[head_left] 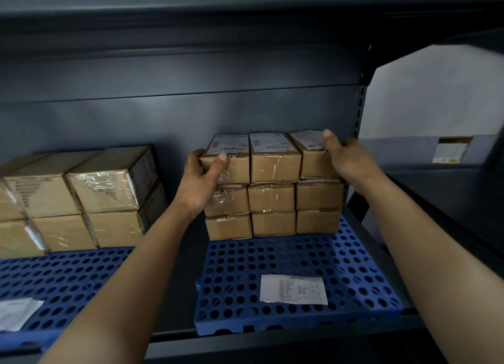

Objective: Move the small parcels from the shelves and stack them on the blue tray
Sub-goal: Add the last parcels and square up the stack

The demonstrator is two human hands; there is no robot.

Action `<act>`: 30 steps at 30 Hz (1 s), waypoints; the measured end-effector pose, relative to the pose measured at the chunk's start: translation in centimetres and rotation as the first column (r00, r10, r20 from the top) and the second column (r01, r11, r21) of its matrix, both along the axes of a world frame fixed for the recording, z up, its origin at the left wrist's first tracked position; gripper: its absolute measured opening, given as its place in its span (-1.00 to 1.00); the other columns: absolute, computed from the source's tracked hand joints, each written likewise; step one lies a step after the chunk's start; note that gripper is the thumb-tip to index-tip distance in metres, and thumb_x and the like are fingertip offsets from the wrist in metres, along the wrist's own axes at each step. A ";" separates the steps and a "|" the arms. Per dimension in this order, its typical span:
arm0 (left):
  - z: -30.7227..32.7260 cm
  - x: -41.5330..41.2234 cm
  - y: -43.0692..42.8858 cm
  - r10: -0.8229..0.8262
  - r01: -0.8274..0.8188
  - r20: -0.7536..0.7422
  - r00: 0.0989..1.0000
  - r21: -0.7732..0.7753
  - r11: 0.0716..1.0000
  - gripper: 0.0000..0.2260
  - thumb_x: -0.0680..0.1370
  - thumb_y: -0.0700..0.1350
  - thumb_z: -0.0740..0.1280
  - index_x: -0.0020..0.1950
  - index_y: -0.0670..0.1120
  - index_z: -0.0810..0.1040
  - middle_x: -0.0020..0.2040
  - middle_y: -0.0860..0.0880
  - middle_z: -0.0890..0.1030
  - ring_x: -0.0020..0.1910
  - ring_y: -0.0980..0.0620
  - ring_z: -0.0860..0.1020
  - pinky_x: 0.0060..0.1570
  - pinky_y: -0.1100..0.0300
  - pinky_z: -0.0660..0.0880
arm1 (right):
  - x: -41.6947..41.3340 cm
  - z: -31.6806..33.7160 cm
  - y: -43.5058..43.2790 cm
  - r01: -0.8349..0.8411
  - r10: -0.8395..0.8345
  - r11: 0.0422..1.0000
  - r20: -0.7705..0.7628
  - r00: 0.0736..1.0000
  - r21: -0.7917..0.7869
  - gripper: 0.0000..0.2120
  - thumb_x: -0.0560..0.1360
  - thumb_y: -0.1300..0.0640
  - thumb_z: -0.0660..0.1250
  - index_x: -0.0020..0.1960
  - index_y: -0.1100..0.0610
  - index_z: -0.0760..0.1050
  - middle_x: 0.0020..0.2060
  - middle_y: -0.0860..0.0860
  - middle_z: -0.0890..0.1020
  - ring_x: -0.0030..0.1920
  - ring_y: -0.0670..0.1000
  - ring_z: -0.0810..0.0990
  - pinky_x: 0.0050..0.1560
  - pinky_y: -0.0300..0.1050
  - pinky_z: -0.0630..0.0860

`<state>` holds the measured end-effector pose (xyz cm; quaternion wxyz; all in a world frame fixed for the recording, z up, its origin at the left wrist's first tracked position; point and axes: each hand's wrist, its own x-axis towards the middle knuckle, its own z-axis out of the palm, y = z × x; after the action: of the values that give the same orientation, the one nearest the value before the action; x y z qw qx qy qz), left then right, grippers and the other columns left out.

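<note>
- Stacked 3 wide by 3 high at the rear of the blue tray (272, 260): small parcels (272, 200), butted tight, each row backing the next.
- Clamping the top row (275, 143) end to end, to handle 3 as 1 block.
- Left hand (200, 178) wrapped round its left end, thumb flat on the front face, fingers out of sight behind the side.
- Right hand (346, 159) on the right end, thumb hooked over the top edge, palm against the side; can't tell how far round the fingers reach.
- Sitting on row 2 or just off it, can't tell which.
- Risk of dropping the middle parcel (275, 167): gripped by side pressure only.
- Nearby: paper slip (294, 288) on the tray front, larger boxes (81, 189) on a 2nd blue tray (68, 276) to the left, well apart.
</note>
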<state>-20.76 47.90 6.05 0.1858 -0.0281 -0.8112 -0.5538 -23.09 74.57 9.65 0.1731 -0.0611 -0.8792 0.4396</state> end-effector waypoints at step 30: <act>0.5 0.7 0.3 0.004 -0.004 -0.019 1.000 0.010 1.000 -0.47 0.52 0.18 0.23 0.39 -0.08 0.27 0.21 -0.04 0.51 0.14 0.00 0.51 0.03 0.19 0.42 | -0.7 0.1 0.3 0.015 -0.012 0.999 -0.072 0.997 0.029 -0.35 0.57 -0.27 0.00 0.24 0.27 0.44 0.17 0.21 0.54 0.14 0.17 0.50 -0.03 -0.13 0.32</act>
<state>-20.10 48.20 6.56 0.1946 -0.0306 -0.8067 -0.5572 -23.79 74.84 9.73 0.2084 -0.0487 -0.8785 0.4271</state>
